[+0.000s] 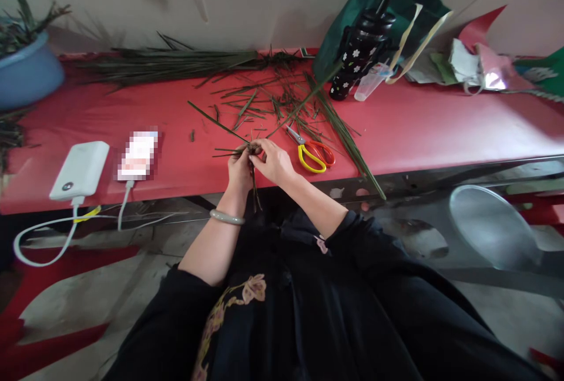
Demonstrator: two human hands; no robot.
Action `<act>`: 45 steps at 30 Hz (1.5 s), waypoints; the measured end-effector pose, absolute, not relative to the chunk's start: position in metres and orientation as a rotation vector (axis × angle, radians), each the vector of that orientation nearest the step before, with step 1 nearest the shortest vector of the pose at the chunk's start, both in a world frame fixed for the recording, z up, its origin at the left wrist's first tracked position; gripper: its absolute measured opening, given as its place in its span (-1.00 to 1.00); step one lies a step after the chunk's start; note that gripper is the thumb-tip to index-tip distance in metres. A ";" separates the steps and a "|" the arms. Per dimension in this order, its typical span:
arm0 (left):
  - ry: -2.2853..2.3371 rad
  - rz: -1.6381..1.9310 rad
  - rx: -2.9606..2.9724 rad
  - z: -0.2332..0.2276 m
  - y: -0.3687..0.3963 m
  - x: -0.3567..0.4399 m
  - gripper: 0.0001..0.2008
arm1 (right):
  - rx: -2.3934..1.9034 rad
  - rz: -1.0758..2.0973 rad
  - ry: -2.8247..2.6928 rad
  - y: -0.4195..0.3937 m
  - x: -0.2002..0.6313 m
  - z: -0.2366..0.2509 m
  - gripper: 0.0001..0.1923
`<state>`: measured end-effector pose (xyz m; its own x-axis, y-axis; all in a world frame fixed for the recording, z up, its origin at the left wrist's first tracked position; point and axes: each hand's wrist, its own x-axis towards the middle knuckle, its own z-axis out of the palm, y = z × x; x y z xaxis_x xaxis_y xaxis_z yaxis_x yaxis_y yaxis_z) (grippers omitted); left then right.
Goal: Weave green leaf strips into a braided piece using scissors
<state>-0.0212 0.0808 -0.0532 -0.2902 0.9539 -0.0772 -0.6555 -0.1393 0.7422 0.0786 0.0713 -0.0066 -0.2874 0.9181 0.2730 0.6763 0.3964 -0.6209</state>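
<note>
Both my hands meet at the front edge of the red table (440, 128), pinching a small woven knot of green leaf strips (253, 148). My left hand (239, 171), with a pale bangle on the wrist, grips it from below. My right hand (274, 161) holds it from the right side. Long strip ends stick out to the left and hang down between my wrists. Yellow-and-red scissors (312, 152) lie on the table just right of my right hand.
Loose leaf strips (273, 102) and a long bundle (167, 64) cover the table's far middle. A white power bank (80, 169) and a phone (137, 155) with cables lie left. A blue basin (26, 73) stands far left; a black bottle (359, 55) and green bag (374, 11) far right.
</note>
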 end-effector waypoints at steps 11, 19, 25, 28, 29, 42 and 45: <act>0.867 1.637 0.608 -0.049 0.078 -0.019 -0.77 | -1.481 0.350 -1.995 0.076 0.077 -0.007 -0.76; 0.861 1.628 0.658 -0.050 0.077 -0.017 -0.78 | -1.470 0.365 -2.018 0.080 0.078 -0.005 -0.73; 0.879 1.607 0.700 -0.050 0.077 -0.017 -0.78 | -1.474 0.401 -2.092 0.085 0.082 -0.005 -0.69; 0.888 1.611 0.707 -0.052 0.078 -0.017 -0.80 | -1.458 0.460 -2.092 0.088 0.082 -0.003 -0.72; 0.890 1.619 0.706 -0.052 0.078 -0.016 -0.81 | -1.449 0.474 -2.095 0.088 0.083 -0.002 -0.73; 0.876 1.574 0.735 -0.052 0.075 -0.015 -0.83 | -1.472 0.441 -2.285 0.092 0.089 0.007 -0.73; 0.894 1.553 0.764 -0.053 0.075 -0.016 -0.82 | -1.450 0.409 -2.328 0.095 0.093 0.010 -0.76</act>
<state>-0.0155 0.0752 -0.0533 -0.1578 0.9875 0.0017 -0.4949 -0.0805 0.8652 0.0928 0.0948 0.0101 -0.4044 0.9017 0.1531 0.7955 0.4293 -0.4277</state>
